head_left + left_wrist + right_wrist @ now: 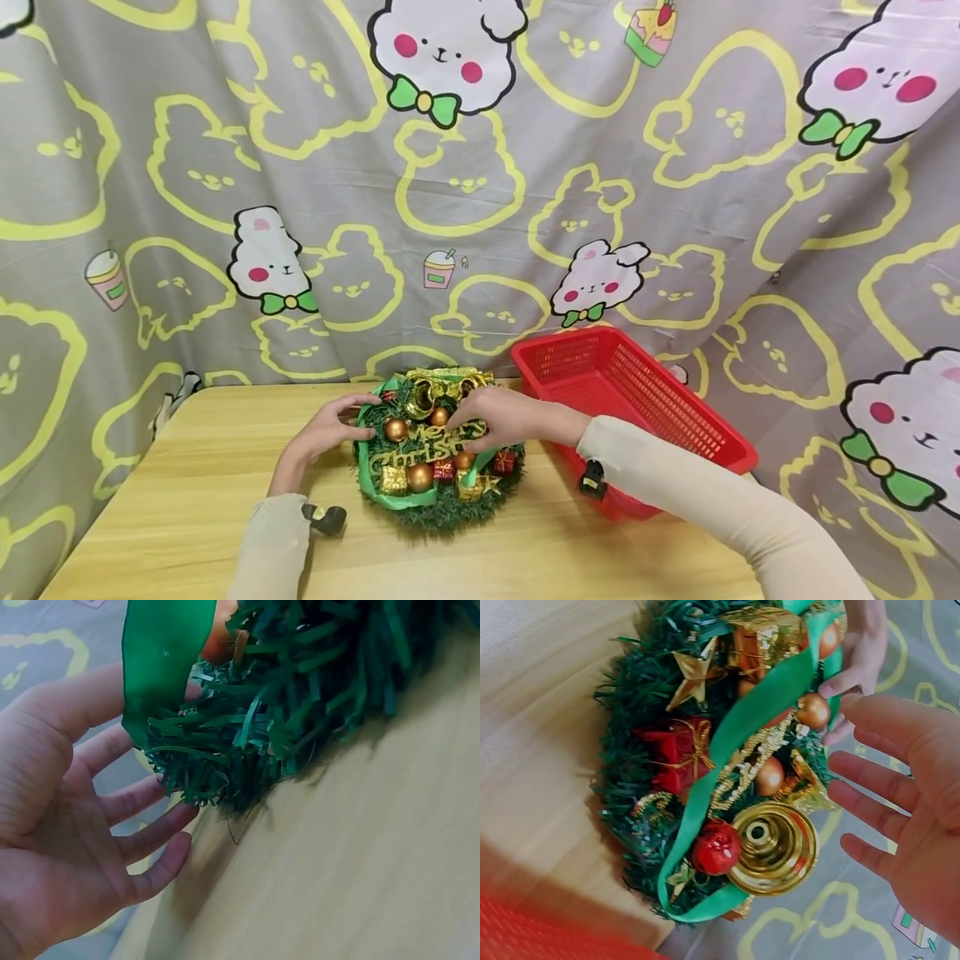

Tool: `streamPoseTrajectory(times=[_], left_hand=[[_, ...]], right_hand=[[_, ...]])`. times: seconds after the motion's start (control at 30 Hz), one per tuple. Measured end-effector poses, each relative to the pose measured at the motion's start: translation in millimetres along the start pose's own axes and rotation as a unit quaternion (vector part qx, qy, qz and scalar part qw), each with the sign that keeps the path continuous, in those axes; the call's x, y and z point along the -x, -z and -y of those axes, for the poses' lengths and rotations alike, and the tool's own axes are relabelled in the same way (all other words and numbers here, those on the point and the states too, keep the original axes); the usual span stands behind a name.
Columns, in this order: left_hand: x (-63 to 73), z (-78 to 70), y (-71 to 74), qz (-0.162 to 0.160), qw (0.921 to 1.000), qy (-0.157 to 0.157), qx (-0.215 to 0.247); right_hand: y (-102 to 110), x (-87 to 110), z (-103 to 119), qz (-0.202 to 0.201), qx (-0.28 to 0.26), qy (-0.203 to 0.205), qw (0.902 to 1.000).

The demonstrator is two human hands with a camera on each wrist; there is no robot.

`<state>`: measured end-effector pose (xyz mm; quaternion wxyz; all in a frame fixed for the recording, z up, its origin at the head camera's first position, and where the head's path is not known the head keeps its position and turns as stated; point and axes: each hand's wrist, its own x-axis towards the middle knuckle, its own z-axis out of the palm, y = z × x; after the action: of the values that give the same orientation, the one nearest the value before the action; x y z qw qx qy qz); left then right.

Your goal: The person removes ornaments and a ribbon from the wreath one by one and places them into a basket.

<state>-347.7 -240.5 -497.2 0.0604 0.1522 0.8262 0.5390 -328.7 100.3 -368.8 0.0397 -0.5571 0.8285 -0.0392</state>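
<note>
A green Christmas wreath (438,512) lies on the table, trimmed with gold lettering (420,455), orange-gold balls (420,477), small gift boxes and a gold bow. A loose green ribbon (701,795) runs across and around it. My left hand (330,429) is at the wreath's left edge; its thumb passes behind the ribbon (165,667) in the left wrist view, its fingers loosely spread. Over the upper right of the wreath is my right hand (907,795), its fingers extended, near a gold bell (776,847) and a red ball (716,847).
A red plastic basket (675,400) stands on the table right of the wreath, under the right forearm. The wooden table (202,467) meets a patterned grey curtain (360,183) at its back edge. A black camera (324,518) is worn on the left wrist.
</note>
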Motion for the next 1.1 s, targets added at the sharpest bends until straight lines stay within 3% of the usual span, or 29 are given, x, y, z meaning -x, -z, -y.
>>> streamPoseTrajectory(times=[0.3, 0.53, 1.1], left_hand=[[0.4, -0.9, -2.0, 0.009, 0.9999, -0.008, 0.003], [1.9, -2.7, -1.1, 0.001, 0.9999, -0.010, -0.012], [3.4, -3.3, -0.3, -0.005, 0.9996, -0.014, -0.024]], right_hand=[[-12.4, -0.2, 0.6, 0.041, -0.007, 0.001, 0.9991], [-17.6, -2.7, -3.0, 0.050, -0.005, 0.014, 0.9986], [-23.5, -5.8, -3.7, 0.082, -0.019, -0.020, 0.9962]])
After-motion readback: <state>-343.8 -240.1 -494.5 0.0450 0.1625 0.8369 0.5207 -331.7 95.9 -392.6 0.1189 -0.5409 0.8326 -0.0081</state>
